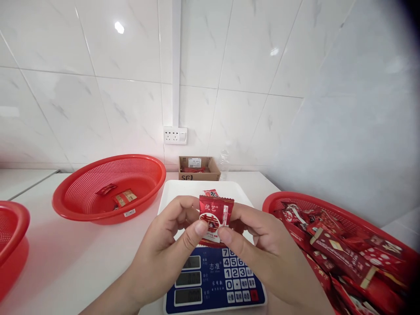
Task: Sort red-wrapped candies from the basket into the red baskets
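Note:
Both hands pinch a small red snack packet (215, 213) with white print, held upright above a digital scale (215, 280). My left hand (173, 245) grips its left side, thumb on the front. On the right side, my right hand (259, 245) holds it the same way. Behind the packet, another red-and-white packet (211, 192) shows in part over the scale's white pan (183, 188). The scale's blue panel, with displays and number keys, lies below my hands. My wrists and fingers hide parts of the pan and keys.
To the right, a red basket (272, 199) is heaped with red snack packets. Back left, a red basket (108, 162) holds a few packets. Another red basket (19, 214) is cut off at the left edge. A cardboard box (200, 176) and a clear bottle (224, 164) stand by the wall.

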`<state>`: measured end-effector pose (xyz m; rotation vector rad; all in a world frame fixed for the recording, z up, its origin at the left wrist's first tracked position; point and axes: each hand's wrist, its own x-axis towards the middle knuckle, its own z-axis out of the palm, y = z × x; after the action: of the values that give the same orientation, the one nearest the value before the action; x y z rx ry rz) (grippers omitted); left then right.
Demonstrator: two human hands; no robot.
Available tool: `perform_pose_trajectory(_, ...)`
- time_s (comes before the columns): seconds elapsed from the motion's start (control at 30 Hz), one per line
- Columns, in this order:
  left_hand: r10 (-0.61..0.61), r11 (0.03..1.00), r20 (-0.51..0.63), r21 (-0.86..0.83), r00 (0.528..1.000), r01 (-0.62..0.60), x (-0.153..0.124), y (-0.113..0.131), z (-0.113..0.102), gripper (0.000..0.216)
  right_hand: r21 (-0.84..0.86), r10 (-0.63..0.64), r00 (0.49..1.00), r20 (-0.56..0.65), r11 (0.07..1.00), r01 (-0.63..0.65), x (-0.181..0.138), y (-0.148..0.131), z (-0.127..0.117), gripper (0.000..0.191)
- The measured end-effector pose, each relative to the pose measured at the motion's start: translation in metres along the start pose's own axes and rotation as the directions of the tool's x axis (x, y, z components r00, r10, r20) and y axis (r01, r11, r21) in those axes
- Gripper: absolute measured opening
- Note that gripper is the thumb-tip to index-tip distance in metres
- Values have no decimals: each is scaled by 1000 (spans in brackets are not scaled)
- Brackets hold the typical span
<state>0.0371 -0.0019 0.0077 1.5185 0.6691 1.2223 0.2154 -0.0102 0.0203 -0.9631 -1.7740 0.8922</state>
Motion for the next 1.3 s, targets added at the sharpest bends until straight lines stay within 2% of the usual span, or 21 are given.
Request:
perform_pose_trajectory(0.13, 14, 1000, -36, 6, 999, -13, 0, 1, 0, 12, 42, -17, 1000, 17, 999, 17, 0, 2, 0, 19)
perform_pose_trajectory(0.3, -1, 999, -40, -47, 999, -1, -2, -1, 3, 10, 136, 34, 994, -106, 991, -20, -1, -3, 5, 20)
perform_pose_trajectory(0.37, 18, 999, -82, -43, 996, -22, -4, -3, 4, 11, 168, 79, 987, -142, 984, -55, -2, -6, 8, 23)
perform_pose_trajectory(0.43, 99, 995, -172, 12, 980, -99, -5, -7, 4, 12, 181, 99, 978, -184, 981, -65, -2, -8, 12, 23)
perform_pose_trajectory(0.5, 232, 969, -232, 140, 945, -203, -6, -9, 4, 11, 192, 96, 965, -244, 980, -49, 0, -8, 15, 22)
perform_pose_trajectory(0.57, 350, 916, -188, 276, 918, -293, -6, -11, 4, 18, 242, 100, 951, -292, 970, -27, 1, -5, 18, 23)
perform_pose_trajectory(0.63, 395, 869, -88, 357, 914, -342, -5, -11, 4, 31, 323, 94, 950, -298, 946, 8, 3, 0, 20, 24)
perform_pose_trajectory(0.73, 338, 886, -59, 357, 939, -297, -5, -10, 5, 40, 415, 51, 965, -258, 908, 63, 6, 7, 20, 23)
perform_pose_trajectory(0.83, 191, 959, -118, 233, 974, -160, -6, -6, 5, 26, 422, 33, 974, -222, 904, 66, 7, 10, 18, 16)
perform_pose_trajectory(0.9, 86, 990, -114, 118, 990, -72, -7, -4, 3, 21, 394, 20, 975, -220, 916, 70, 7, 9, 17, 10)
perform_pose_trajectory(1.0, -16, 999, -68, -41, 998, 13, -7, -1, 1, 25, 386, 28, 965, -262, 919, 79, 4, 4, 19, 28)
perform_pose_trajectory(1.13, -36, 987, -5, -154, 999, 35, -7, 2, 0, 32, 365, 106, 939, -327, 931, 22, -2, -8, 25, 23)
perform_pose_trajectory(1.3, -20, 988, -6, -151, 1000, 19, -10, 4, 1, 32, 310, 120, 923, -365, 951, -2, -7, -16, 28, 22)
